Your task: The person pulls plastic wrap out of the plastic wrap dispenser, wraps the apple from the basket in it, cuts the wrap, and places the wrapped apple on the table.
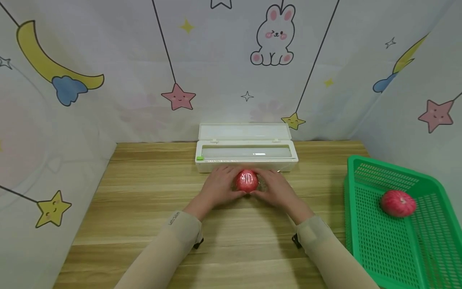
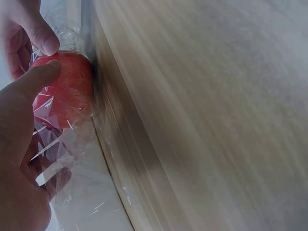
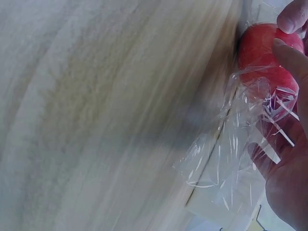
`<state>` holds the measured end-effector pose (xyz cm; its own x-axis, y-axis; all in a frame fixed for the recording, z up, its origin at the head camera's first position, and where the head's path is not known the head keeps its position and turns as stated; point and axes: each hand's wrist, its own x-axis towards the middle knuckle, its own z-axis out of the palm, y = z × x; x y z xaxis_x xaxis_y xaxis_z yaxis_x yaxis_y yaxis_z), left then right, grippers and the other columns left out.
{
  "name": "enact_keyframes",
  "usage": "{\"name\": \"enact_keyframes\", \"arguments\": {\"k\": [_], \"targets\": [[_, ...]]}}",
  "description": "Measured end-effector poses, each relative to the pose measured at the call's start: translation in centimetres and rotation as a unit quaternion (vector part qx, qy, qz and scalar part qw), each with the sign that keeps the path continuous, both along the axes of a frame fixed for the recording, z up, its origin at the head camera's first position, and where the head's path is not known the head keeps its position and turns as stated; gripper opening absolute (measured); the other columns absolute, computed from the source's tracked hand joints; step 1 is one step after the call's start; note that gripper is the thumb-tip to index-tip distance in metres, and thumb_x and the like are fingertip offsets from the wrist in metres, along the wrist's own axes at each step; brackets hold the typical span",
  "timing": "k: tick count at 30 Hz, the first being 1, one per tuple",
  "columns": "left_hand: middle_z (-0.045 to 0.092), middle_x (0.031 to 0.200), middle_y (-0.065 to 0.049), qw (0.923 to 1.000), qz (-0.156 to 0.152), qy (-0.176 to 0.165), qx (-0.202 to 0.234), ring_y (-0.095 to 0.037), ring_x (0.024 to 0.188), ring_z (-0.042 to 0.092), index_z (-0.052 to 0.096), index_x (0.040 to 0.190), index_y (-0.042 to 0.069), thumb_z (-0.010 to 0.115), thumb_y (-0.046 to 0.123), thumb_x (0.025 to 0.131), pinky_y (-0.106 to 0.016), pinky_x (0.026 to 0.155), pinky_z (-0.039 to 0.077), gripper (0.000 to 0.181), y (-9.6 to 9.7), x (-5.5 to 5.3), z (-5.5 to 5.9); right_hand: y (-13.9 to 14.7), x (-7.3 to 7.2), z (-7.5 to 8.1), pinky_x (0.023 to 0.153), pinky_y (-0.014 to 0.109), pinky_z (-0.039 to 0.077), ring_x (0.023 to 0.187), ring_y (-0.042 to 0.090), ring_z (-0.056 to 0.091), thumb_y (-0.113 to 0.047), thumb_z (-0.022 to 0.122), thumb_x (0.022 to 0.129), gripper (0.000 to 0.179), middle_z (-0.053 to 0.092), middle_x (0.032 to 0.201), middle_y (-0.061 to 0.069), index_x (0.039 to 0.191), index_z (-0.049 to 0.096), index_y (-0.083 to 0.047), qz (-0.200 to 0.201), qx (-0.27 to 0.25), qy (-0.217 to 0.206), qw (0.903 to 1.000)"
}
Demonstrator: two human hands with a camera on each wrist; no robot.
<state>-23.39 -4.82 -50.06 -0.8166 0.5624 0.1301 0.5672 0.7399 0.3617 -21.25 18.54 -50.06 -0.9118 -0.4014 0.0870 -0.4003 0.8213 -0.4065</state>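
A round red apple (image 1: 247,181) in clear cling film (image 2: 89,163) is between both hands, just in front of the white film dispenser (image 1: 247,164). My left hand (image 1: 221,187) holds it from the left, thumb on its near side and fingers on the far side. From the other side my right hand (image 1: 275,188) grips it the same way. Both thumbs press on the apple's skin through the film, their tips close together. Loose, crinkled film (image 3: 236,149) hangs off the fruit in both wrist views, with fingers partly visible behind it.
The dispenser's lid (image 1: 245,131) stands raised, showing a roll (image 1: 245,152) inside and a green slider (image 1: 200,158) at its left. At the right is a green basket (image 1: 351,200) with another red apple (image 1: 398,203). Patterned cloth walls (image 1: 223,60) surround the wooden table (image 1: 144,200).
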Motion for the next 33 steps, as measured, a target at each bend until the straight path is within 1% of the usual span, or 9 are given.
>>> {"name": "enact_keyframes", "arguments": {"k": [5,10,14,18,21,24,27,30,33], "targets": [[0.064,0.146,-0.008,0.9998,0.003,0.013,-0.015,-0.033,0.141,0.054,0.056,0.15,0.017,0.087,0.051,0.087,-0.057,0.12,0.041,0.078,-0.2,0.2,0.1,-0.1,0.3,-0.1,0.118,0.059,0.043,0.138,0.039,0.055,-0.033,0.091,0.088,0.078,0.064,0.147,0.015,0.152,0.056,-0.007,0.001,0.004,0.012,0.9999],[0.062,0.148,-0.008,0.999,0.01,0.025,-0.034,-0.033,0.141,0.054,0.054,0.153,0.017,0.089,0.053,0.085,-0.057,0.119,0.042,0.084,-0.4,0.4,0.6,0.1,0.5,-0.2,0.117,0.06,0.044,0.138,0.039,0.055,-0.032,0.092,0.086,0.08,0.062,0.148,0.016,0.153,0.055,-0.009,0.008,-0.008,0.035,0.9993],[0.061,0.149,-0.007,0.9988,0.01,0.035,-0.032,-0.033,0.141,0.054,0.054,0.154,0.018,0.089,0.052,0.084,-0.056,0.119,0.041,0.085,-0.8,0.6,0.9,0.3,0.7,-0.1,0.115,0.06,0.045,0.137,0.04,0.056,-0.031,0.093,0.084,0.083,0.062,0.147,0.017,0.154,0.054,-0.008,0.01,-0.012,0.046,0.9988],[0.062,0.148,-0.005,0.9988,0.014,0.047,-0.009,-0.031,0.14,0.054,0.056,0.153,0.019,0.088,0.053,0.084,-0.054,0.121,0.041,0.083,-1.8,0.8,1.1,0.5,1.0,0.4,0.115,0.061,0.046,0.136,0.041,0.056,-0.033,0.093,0.085,0.083,0.062,0.147,0.019,0.154,0.053,-0.008,-0.002,-0.009,0.039,0.9992],[0.063,0.145,-0.006,0.9973,0.021,0.068,0.019,-0.031,0.138,0.055,0.059,0.151,0.016,0.088,0.053,0.084,-0.054,0.12,0.042,0.081,-3.1,0.8,1.4,0.5,1.1,1.2,0.113,0.063,0.046,0.136,0.043,0.056,-0.034,0.09,0.087,0.08,0.062,0.146,0.02,0.154,0.053,-0.008,-0.014,-0.021,0.043,0.9988],[0.065,0.143,-0.008,0.9935,0.034,0.096,0.051,-0.032,0.136,0.057,0.063,0.147,0.012,0.089,0.05,0.085,-0.055,0.116,0.045,0.077,-4.8,0.7,1.9,0.3,1.0,2.3,0.115,0.064,0.044,0.138,0.045,0.054,-0.034,0.086,0.091,0.076,0.06,0.148,0.021,0.154,0.053,-0.007,-0.013,-0.036,0.058,0.9976],[0.067,0.141,-0.011,0.9883,0.049,0.12,0.081,-0.034,0.133,0.06,0.065,0.144,0.009,0.089,0.046,0.086,-0.057,0.112,0.048,0.072,-6.4,0.4,2.3,-0.1,0.7,3.2,0.117,0.062,0.043,0.139,0.043,0.052,-0.035,0.082,0.095,0.072,0.059,0.149,0.02,0.155,0.053,-0.007,-0.004,-0.046,0.074,0.9962],[0.066,0.142,-0.014,0.9839,0.072,0.127,0.103,-0.037,0.133,0.06,0.066,0.143,0.007,0.088,0.041,0.088,-0.057,0.111,0.049,0.068,-7.9,-0.1,2.6,-0.8,0.2,4.0,0.117,0.06,0.043,0.139,0.041,0.053,-0.037,0.079,0.097,0.069,0.059,0.149,0.02,0.154,0.054,-0.007,0.007,-0.052,0.085,0.995],[0.064,0.146,-0.016,0.9814,0.1,0.112,0.12,-0.039,0.136,0.058,0.064,0.144,0.007,0.086,0.036,0.09,-0.058,0.113,0.047,0.065,-9.3,-0.7,2.9,-1.7,-0.2,4.9,0.118,0.058,0.042,0.139,0.04,0.053,-0.036,0.078,0.098,0.066,0.06,0.149,0.018,0.153,0.055,-0.007,0.019,-0.053,0.091,0.9943]]}}
